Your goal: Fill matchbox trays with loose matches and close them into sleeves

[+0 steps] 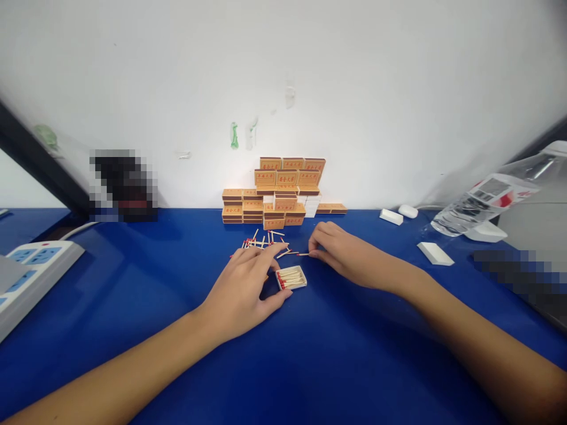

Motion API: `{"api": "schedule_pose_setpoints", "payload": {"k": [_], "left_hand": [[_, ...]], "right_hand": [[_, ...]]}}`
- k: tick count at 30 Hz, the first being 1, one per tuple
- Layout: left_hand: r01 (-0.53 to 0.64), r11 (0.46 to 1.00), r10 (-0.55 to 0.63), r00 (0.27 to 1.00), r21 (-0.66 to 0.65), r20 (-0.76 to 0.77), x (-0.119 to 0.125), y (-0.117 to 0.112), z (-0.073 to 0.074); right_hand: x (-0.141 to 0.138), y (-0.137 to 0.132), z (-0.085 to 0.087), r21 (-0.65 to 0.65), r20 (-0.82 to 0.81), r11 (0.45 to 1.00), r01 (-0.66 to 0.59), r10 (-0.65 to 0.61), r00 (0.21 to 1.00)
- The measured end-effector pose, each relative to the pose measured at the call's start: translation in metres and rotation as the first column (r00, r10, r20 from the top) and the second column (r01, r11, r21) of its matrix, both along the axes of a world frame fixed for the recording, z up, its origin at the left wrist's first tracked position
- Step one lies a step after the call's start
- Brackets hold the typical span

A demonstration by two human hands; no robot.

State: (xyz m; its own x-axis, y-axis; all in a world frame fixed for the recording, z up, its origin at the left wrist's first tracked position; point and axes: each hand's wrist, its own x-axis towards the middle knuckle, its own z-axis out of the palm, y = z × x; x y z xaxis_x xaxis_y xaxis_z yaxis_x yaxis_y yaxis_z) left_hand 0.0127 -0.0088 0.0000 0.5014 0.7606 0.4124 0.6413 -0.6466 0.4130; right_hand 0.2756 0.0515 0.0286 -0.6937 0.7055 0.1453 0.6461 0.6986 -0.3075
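A small white matchbox tray point(304, 279) sits on the blue table, filled with red-tipped matches point(290, 276) lying side by side. My left hand point(241, 277) is curved around its left side, thumb at the near edge and a finger at the far edge. Between the thumb and fingertips of my right hand point(339, 248) is a single match point(303, 254), its red head pointing left, close to the table. Beyond my left fingers lie loose matches point(263, 241) in a scattered pile. A bit of orange shows under my left hand, mostly hidden.
Orange matchboxes point(287, 177) are stacked against the white wall. At right are white blocks point(435, 253), a white rounded case point(408, 211) and a tilted plastic bottle point(469, 203). A power strip point(57, 260) lies at left. A blurred dark object point(124, 186) stands behind.
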Motion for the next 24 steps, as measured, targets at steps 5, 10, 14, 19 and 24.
{"api": "schedule_pose_setpoints", "payload": {"k": [5, 10, 14, 19, 24], "left_hand": [[0.001, 1.0, -0.001, 1.0, 0.007, 0.0, 0.001, 0.001, -0.001], [0.005, 1.0, -0.005, 1.0, 0.017, -0.003, 0.001, 0.002, -0.002], [0.008, 1.0, -0.008, 1.0, 0.021, -0.004, 0.0, 0.002, -0.002], [0.008, 1.0, -0.008, 1.0, 0.022, -0.007, -0.001, 0.002, -0.002], [0.01, 0.999, -0.01, 1.0, 0.031, -0.004, -0.001, 0.001, -0.002]], "right_hand": [[-0.017, -0.025, 0.01, -0.018, -0.071, 0.997, -0.076, 0.074, 0.995], [-0.03, -0.014, -0.008, 0.028, -0.14, 0.999, -0.023, 0.027, 0.99], [-0.036, 0.01, -0.023, 0.077, -0.176, 0.995, -0.063, 0.076, 0.981], [-0.037, 0.015, -0.026, 0.083, -0.182, 0.993, -0.086, 0.1, 0.978], [-0.029, 0.014, -0.024, 0.044, -0.175, 0.997, -0.06, 0.067, 0.982]]}}
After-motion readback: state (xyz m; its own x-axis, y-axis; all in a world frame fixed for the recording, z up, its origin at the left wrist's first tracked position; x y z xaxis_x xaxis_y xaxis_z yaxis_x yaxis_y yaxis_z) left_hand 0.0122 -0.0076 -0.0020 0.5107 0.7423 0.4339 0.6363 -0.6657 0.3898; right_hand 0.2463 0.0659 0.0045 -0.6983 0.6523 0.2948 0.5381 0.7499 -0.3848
